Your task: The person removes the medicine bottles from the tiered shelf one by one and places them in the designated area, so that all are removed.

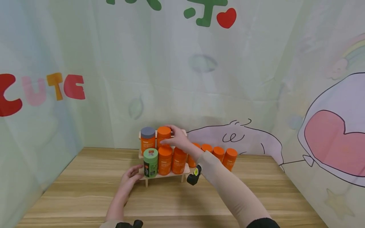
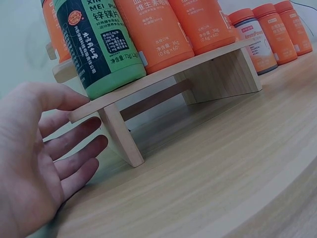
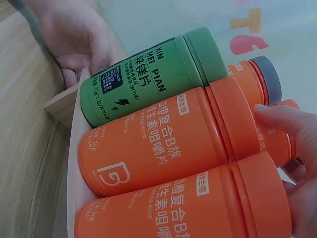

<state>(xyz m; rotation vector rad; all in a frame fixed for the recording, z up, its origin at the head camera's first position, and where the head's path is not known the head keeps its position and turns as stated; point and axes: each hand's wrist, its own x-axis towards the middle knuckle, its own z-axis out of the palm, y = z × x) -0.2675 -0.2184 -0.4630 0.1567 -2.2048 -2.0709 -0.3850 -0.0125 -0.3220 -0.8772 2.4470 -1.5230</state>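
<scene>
A two-tier wooden rack stands on the table. My left hand holds its left front corner, thumb along the top of the board and fingers below it. On the upper tier, my right hand grips an orange bottle, its thumb across the front and its other fingers partly hidden behind. Left of that stands an orange bottle with a grey lid. The lower tier bears a green bottle and two orange bottles, one in the middle and one at right.
Several more bottles stand in a row on the table right of the rack, such as the end orange bottle, close to the right forearm. A printed curtain hangs behind. The wood-grain table spreads in front.
</scene>
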